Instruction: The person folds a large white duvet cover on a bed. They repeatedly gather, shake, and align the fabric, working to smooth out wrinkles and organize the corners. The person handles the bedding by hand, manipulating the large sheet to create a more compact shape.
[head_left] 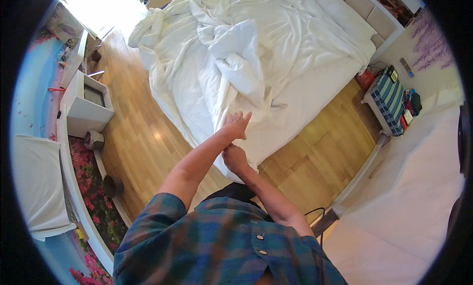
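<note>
A rumpled white duvet (pixel 236 53) lies heaped over the bed, one long fold running down toward me. Over the near end of that fold is my left hand (pixel 237 124), its fingers apart and touching or just above the cloth. Just below it, by the bed's near corner, my right hand (pixel 235 158) is closed in a fist against the white bedding, seemingly with an edge of the duvet in it. My forearms nearly cross at the wrists. Flatter white cloth, a bed sheet (pixel 295 110), covers the mattress to the right of the fold.
Wooden floor (pixel 143 132) runs along both sides of the bed. On the right, a bedside stand with a checked cloth (pixel 389 100) holds small items. A white cabinet (pixel 88 112) and two bins (pixel 93 140) line the left wall. The padded headboard (pixel 362 6) is at the far right.
</note>
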A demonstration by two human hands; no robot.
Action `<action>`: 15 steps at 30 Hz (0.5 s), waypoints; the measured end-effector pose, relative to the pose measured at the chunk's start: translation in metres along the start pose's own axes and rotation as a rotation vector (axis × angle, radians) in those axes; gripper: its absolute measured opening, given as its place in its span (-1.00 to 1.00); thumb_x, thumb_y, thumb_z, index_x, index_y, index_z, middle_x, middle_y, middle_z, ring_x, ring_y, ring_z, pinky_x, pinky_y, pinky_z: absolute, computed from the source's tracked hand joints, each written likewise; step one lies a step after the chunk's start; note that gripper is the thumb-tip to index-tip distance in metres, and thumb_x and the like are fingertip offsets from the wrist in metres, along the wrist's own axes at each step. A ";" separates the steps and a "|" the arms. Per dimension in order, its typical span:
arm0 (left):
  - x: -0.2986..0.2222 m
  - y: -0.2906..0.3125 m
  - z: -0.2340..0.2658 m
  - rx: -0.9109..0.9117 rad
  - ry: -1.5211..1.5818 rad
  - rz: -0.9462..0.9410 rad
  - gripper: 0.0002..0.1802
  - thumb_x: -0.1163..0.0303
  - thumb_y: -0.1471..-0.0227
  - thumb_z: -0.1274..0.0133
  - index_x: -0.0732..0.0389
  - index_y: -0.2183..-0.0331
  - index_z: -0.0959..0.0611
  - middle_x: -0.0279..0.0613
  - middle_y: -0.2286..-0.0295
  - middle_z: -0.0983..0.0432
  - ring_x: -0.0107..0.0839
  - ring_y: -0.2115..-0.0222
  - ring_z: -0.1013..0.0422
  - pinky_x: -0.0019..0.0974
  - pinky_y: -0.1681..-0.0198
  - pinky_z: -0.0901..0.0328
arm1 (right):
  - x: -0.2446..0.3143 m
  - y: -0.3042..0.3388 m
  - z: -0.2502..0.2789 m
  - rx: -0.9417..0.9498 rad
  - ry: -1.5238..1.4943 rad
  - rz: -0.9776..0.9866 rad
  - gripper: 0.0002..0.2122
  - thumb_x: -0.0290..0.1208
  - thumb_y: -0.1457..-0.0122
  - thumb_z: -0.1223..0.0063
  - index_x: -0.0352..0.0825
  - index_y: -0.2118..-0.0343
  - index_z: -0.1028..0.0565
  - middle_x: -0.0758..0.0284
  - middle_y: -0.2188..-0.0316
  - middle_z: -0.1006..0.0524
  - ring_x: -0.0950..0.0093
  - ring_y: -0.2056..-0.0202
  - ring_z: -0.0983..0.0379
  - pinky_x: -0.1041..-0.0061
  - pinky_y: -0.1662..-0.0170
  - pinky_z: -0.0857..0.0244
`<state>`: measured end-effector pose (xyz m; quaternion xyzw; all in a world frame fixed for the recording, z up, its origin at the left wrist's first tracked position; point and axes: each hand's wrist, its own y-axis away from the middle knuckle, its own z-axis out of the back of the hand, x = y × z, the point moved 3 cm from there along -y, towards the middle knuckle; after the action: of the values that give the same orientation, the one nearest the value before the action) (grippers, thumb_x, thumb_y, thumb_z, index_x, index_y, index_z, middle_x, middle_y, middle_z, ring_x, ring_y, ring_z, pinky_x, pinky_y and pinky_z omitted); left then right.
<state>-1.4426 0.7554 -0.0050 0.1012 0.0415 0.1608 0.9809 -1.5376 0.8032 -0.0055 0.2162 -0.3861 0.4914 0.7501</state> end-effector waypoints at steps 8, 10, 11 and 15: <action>0.060 -0.032 -0.064 -0.044 0.372 0.204 -0.80 0.48 0.12 0.11 0.17 0.44 -0.61 0.01 0.39 -0.54 -0.09 0.35 -0.48 -0.15 0.29 -0.31 | -0.064 -0.017 0.023 0.019 -0.255 0.147 -0.71 -0.52 -0.03 0.11 -0.29 0.13 -0.45 0.14 0.26 -0.51 0.10 0.32 -0.45 0.26 0.23 -0.35; 0.070 -0.023 -0.038 -0.222 0.664 0.392 -0.78 0.52 0.15 0.16 0.19 0.49 -0.61 0.08 0.43 -0.51 -0.07 0.40 -0.47 -0.15 0.34 -0.33 | -0.109 -0.029 0.023 0.161 -0.381 -0.211 -0.67 -0.50 -0.06 0.05 -0.29 0.06 -0.42 0.26 0.38 -0.50 0.42 0.39 -0.44 0.45 0.29 -0.35; 0.079 -0.014 -0.018 -0.391 0.873 0.297 -0.71 0.60 0.21 0.22 0.21 0.45 -0.59 0.13 0.49 -0.47 -0.08 0.45 -0.46 -0.22 0.35 -0.32 | -0.122 -0.036 0.029 0.230 -0.452 -0.431 -0.68 -0.50 -0.06 0.03 -0.29 0.07 -0.43 0.30 0.41 -0.50 0.51 0.38 -0.42 0.51 0.31 -0.34; 0.075 0.025 0.040 -0.255 1.065 0.364 -0.65 0.69 0.26 0.25 0.25 0.44 -0.61 0.03 0.57 -0.46 -0.44 0.50 -0.39 -0.35 0.36 -0.29 | -0.165 -0.077 0.085 -0.168 -0.915 -0.567 -0.63 -0.38 -0.09 0.01 -0.34 0.02 -0.36 0.31 0.33 -0.48 0.53 0.30 -0.42 0.52 0.25 -0.34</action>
<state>-1.3754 0.7957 0.0354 -0.1071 0.4916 0.3595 0.7859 -1.5351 0.6166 -0.0804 0.4430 -0.6376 0.0928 0.6234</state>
